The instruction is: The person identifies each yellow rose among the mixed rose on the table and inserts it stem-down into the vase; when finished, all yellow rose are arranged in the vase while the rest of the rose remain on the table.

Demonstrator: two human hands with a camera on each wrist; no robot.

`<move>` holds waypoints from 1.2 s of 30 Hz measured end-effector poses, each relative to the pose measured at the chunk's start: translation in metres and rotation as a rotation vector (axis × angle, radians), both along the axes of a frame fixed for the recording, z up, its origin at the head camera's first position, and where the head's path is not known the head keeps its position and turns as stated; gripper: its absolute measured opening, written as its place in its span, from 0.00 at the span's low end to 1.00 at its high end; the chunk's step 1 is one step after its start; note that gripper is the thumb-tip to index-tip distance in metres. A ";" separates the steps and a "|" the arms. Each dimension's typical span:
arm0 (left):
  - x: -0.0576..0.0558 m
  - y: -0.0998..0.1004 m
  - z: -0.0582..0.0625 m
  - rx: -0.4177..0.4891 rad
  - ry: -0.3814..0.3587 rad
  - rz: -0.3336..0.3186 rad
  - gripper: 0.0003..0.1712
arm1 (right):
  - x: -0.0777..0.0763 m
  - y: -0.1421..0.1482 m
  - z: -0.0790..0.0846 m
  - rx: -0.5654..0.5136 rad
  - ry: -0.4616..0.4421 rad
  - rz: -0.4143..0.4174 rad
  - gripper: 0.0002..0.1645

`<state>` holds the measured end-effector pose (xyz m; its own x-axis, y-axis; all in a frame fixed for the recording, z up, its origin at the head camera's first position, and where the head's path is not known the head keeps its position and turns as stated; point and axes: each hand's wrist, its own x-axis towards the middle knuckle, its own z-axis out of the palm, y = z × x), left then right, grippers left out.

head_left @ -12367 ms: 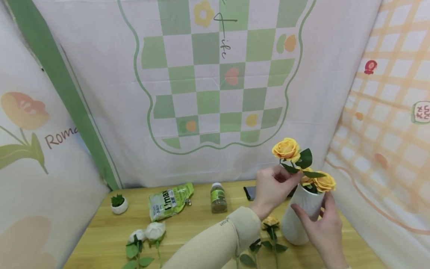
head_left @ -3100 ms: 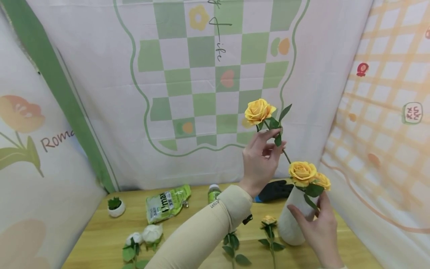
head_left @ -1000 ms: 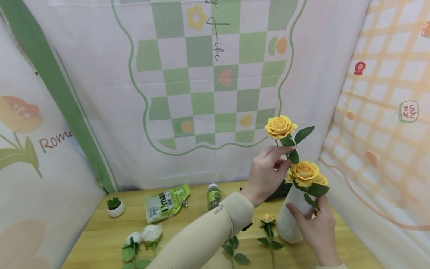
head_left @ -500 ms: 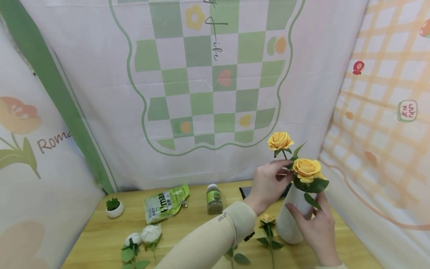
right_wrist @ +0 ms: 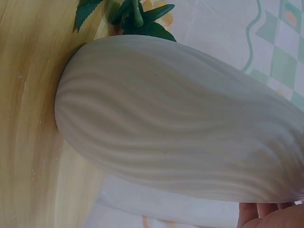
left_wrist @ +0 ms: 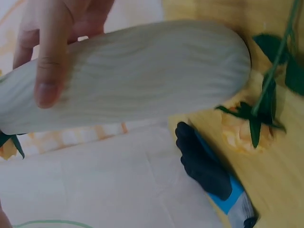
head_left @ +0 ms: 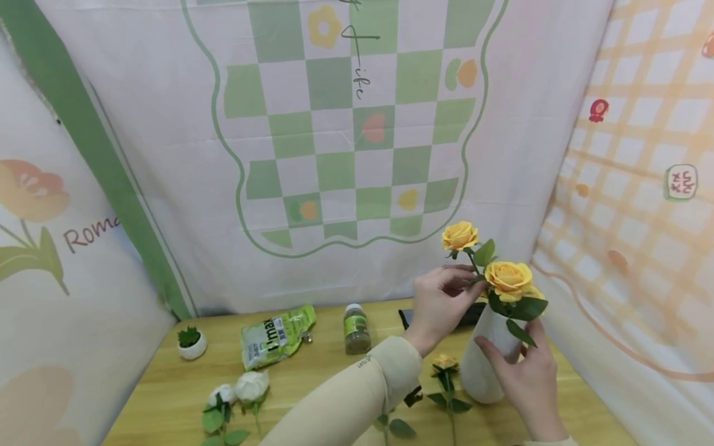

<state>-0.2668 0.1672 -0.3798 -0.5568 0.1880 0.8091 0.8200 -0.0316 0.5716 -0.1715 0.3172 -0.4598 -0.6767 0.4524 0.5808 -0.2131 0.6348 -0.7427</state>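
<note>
My left hand (head_left: 446,303) pinches the stem of a yellow rose (head_left: 460,236) just above the mouth of a white ribbed vase (head_left: 482,365). The bloom leans left, higher than another yellow rose (head_left: 509,281) standing in the vase. A third bloom shows partly behind that one. My right hand (head_left: 527,384) grips the vase near its neck, thumb in front and fingers round the far side. In the left wrist view the right hand's fingers (left_wrist: 50,80) lie along the vase's upper part. The right wrist view is mostly filled by the vase's wavy surface (right_wrist: 166,118).
Left of the vase a yellow rose (head_left: 445,365) lies on the wooden table (head_left: 312,384). White roses (head_left: 252,387) lie farther left. Behind are a small potted plant (head_left: 191,344), a green pouch (head_left: 276,337), a capped bottle (head_left: 357,328) and a dark work glove (left_wrist: 204,166).
Three seconds ago the left hand held the rose high above the vase; it has since come down and right, with the stem lower. The right hand has kept its grip on the vase.
</note>
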 end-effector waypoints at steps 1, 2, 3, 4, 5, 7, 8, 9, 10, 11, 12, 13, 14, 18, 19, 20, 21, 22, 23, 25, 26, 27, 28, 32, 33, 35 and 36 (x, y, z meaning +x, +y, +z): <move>0.001 0.000 0.000 0.020 -0.058 -0.014 0.06 | 0.000 0.000 0.000 -0.003 -0.002 0.000 0.60; 0.002 0.000 0.001 0.035 -0.111 -0.028 0.07 | 0.000 0.000 0.000 -0.004 -0.004 -0.002 0.61; 0.003 0.001 0.001 0.051 -0.167 -0.048 0.09 | 0.000 -0.001 0.001 -0.006 -0.004 -0.001 0.61; 0.004 0.001 0.001 0.066 -0.227 -0.068 0.10 | 0.000 -0.001 0.001 -0.006 -0.007 -0.001 0.62; 0.005 0.001 0.002 0.082 -0.284 -0.089 0.13 | 0.000 -0.001 0.002 -0.007 -0.014 0.000 0.62; 0.005 0.001 0.004 0.111 -0.356 -0.134 0.15 | 0.000 -0.001 0.002 -0.009 -0.029 0.000 0.63; 0.006 0.001 0.005 0.130 -0.391 -0.162 0.16 | 0.000 0.000 0.003 -0.010 -0.035 -0.001 0.63; 0.006 0.001 0.006 0.148 -0.423 -0.187 0.15 | 0.000 0.000 0.003 -0.012 -0.041 -0.001 0.63; 0.006 0.002 0.006 0.165 -0.448 -0.203 0.14 | 0.000 0.000 0.003 -0.014 -0.046 -0.002 0.63; 0.005 0.002 0.007 0.183 -0.463 -0.218 0.13 | 0.000 0.000 0.003 -0.017 -0.047 -0.002 0.63; 0.005 0.003 0.007 0.201 -0.473 -0.233 0.12 | 0.000 0.000 0.003 -0.020 -0.043 -0.002 0.63; 0.005 0.003 0.007 0.213 -0.487 -0.243 0.11 | 0.000 0.000 0.003 -0.021 -0.039 -0.001 0.62; 0.005 0.003 0.008 0.221 -0.500 -0.247 0.11 | 0.000 0.000 0.003 -0.021 -0.036 -0.002 0.62; 0.006 0.003 0.009 0.204 -0.533 -0.229 0.11 | 0.001 -0.001 0.003 -0.013 -0.041 -0.003 0.62; 0.006 0.004 0.010 0.196 -0.545 -0.228 0.12 | 0.001 -0.001 0.004 -0.011 -0.045 -0.002 0.63; 0.006 0.004 0.010 0.188 -0.556 -0.230 0.12 | 0.001 -0.001 0.004 -0.008 -0.050 -0.001 0.63; 0.006 0.004 0.010 0.178 -0.566 -0.233 0.13 | 0.001 0.000 0.005 -0.006 -0.054 0.001 0.63; 0.006 0.005 0.011 0.166 -0.575 -0.234 0.13 | 0.001 0.000 0.005 -0.004 -0.056 0.005 0.64; 0.006 0.005 0.011 0.151 -0.578 -0.232 0.12 | 0.001 0.000 0.005 -0.002 -0.060 0.007 0.64; 0.006 0.006 0.010 0.119 -0.580 -0.219 0.12 | 0.002 0.000 0.005 -0.002 -0.066 0.017 0.65; 0.007 0.006 0.009 0.105 -0.579 -0.211 0.12 | 0.002 0.001 0.005 -0.002 -0.066 0.023 0.66; 0.007 0.006 0.008 0.093 -0.579 -0.204 0.12 | 0.002 0.001 0.005 -0.001 -0.065 0.028 0.67; 0.008 0.006 0.007 0.083 -0.580 -0.193 0.11 | 0.002 0.001 0.005 -0.002 -0.068 0.030 0.67; 0.011 0.004 0.003 0.063 -0.580 -0.189 0.10 | 0.001 0.001 0.004 -0.009 -0.055 0.037 0.68; 0.011 0.004 0.001 0.070 -0.584 -0.201 0.10 | 0.001 0.001 0.003 -0.008 -0.050 0.032 0.68; 0.014 0.002 -0.002 0.102 -0.613 -0.249 0.09 | 0.000 0.001 0.002 -0.005 -0.034 0.024 0.67; 0.016 0.001 -0.004 0.127 -0.637 -0.283 0.08 | 0.000 0.001 0.001 -0.003 -0.025 0.021 0.67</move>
